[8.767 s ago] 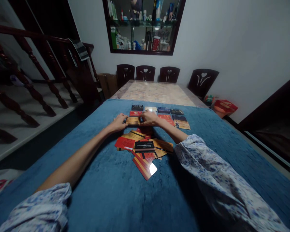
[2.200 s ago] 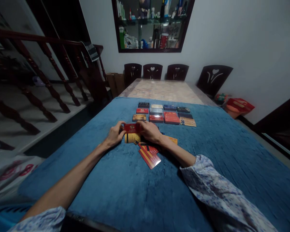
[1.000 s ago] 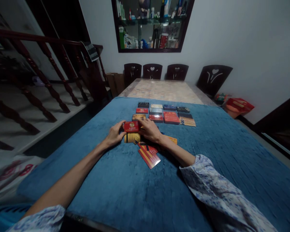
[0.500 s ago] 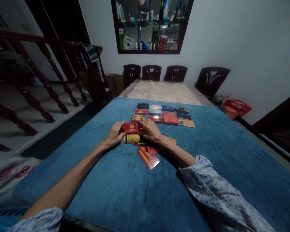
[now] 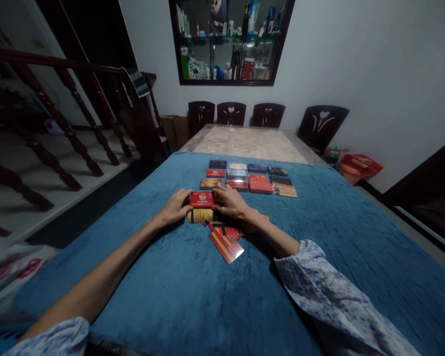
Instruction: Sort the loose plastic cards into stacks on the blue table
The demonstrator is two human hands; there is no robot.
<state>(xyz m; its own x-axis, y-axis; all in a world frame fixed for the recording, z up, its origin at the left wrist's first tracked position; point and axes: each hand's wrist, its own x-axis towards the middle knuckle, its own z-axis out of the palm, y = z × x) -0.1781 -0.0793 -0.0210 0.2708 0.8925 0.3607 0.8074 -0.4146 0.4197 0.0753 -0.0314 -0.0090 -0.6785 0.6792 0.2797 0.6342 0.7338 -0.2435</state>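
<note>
Between my two hands is a stack of red cards with a pale round emblem on the top one. My left hand grips its left end, thumb at the near corner and fingers at the far one. My right hand closes on the right end and hides part of it. Just below lie loose cards: a yellow card and a red card with gold stripes. Others are partly covered by my right hand and forearm. Beyond my hands, several card stacks stand in rows, among them a red stack.
A blue cloth covers the near part of the table, and the bare tabletop shows at the far end. Dark chairs stand behind it. A wooden railing runs along the left, and a red bag sits at the right.
The camera view has shifted slightly. Both hands stay at the ends of the red card stack, which now lies a little flatter between them.
</note>
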